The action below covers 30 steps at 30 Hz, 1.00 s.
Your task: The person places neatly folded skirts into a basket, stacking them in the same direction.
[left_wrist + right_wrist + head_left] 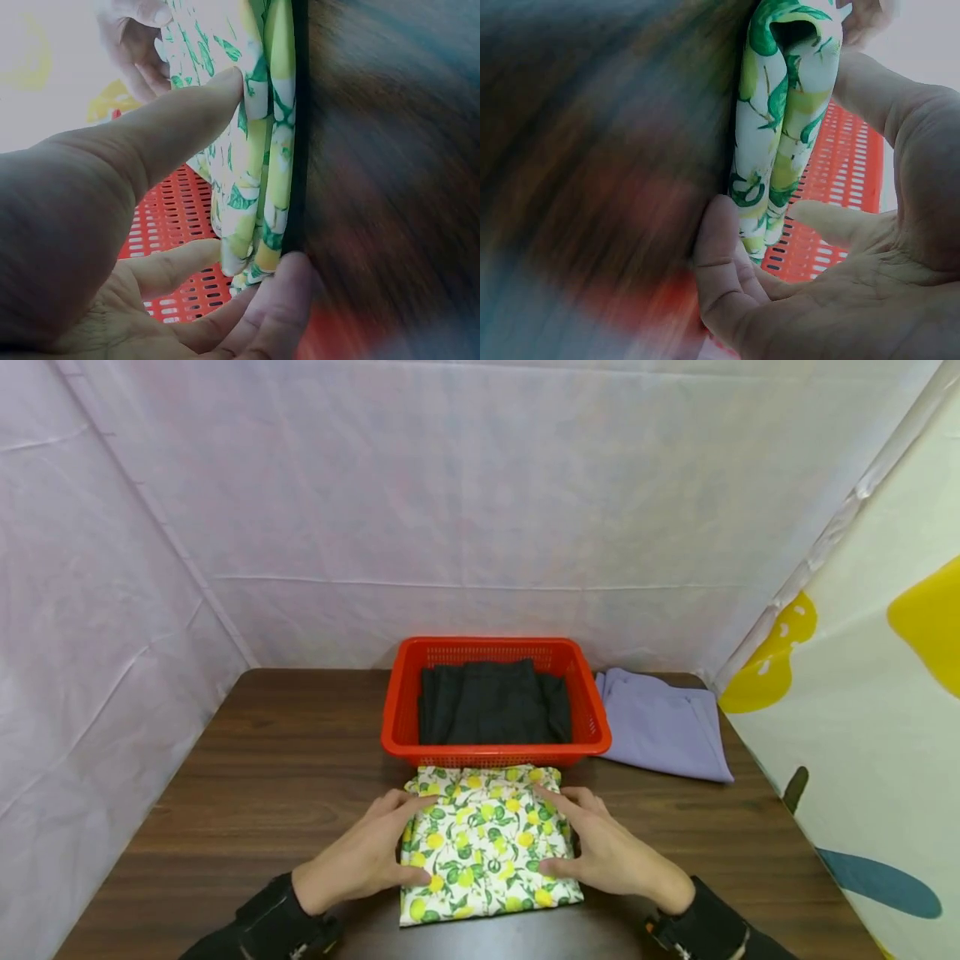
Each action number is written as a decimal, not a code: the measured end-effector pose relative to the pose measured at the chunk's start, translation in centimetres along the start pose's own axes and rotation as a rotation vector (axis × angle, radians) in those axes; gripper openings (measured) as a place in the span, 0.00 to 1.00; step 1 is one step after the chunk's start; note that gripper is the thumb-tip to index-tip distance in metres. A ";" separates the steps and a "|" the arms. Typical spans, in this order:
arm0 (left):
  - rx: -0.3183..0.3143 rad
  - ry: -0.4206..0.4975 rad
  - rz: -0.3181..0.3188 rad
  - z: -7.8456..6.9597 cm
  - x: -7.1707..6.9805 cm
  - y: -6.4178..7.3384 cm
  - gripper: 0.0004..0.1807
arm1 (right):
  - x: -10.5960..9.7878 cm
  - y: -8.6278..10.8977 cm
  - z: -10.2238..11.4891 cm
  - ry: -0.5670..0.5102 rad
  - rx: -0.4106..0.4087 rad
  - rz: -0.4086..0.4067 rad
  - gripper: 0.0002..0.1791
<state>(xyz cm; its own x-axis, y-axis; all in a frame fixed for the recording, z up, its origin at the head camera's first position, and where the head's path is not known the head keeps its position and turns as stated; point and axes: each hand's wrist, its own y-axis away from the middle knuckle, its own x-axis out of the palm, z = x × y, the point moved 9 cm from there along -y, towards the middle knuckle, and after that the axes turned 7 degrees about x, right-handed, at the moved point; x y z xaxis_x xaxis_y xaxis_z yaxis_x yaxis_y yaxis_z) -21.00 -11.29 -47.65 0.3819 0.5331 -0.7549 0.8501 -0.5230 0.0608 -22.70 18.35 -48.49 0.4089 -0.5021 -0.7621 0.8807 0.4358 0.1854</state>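
Observation:
A folded lemon-print cloth (487, 852), white with yellow lemons and green leaves, lies on the table just in front of the red basket. My left hand (371, 852) holds its left side, thumb and index finger on top. On the opposite side my right hand (611, 852) grips it in the same way. The left wrist view shows fingertips (294, 274) at the lower edge of the stacked layers (255, 180). In the right wrist view, fingertips (720, 217) reach under the rolled fold (769, 150). The head view hides these lower fingers.
Behind the cloth stands the red plastic basket (495, 750), with folded dark cloth (495, 706) inside. A folded lavender cloth (663, 727) lies right of it on the brown wooden table (277, 760). White sheeting (480, 510) hangs along the back and left.

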 end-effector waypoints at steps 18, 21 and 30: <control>0.074 0.072 0.088 -1.4 1.8 -3.1 0.57 | 1.8 -2.4 1.7 -0.068 -0.129 0.119 0.57; 0.098 0.079 0.089 -1.7 2.0 -3.4 0.55 | 1.8 -2.6 1.9 -0.055 -0.129 0.117 0.56; 0.143 0.114 0.086 -2.5 2.6 -4.2 0.47 | 1.8 -2.5 2.3 -0.026 -0.141 0.118 0.50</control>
<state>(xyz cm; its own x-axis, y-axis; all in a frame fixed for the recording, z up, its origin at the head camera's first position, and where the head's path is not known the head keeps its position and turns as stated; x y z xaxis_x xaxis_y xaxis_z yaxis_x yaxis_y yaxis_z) -22.65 -6.06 -48.24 0.4961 0.5500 -0.6718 0.7556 -0.6547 0.0219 -23.64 14.65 -48.93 0.5152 -0.4595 -0.7235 0.7847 0.5924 0.1826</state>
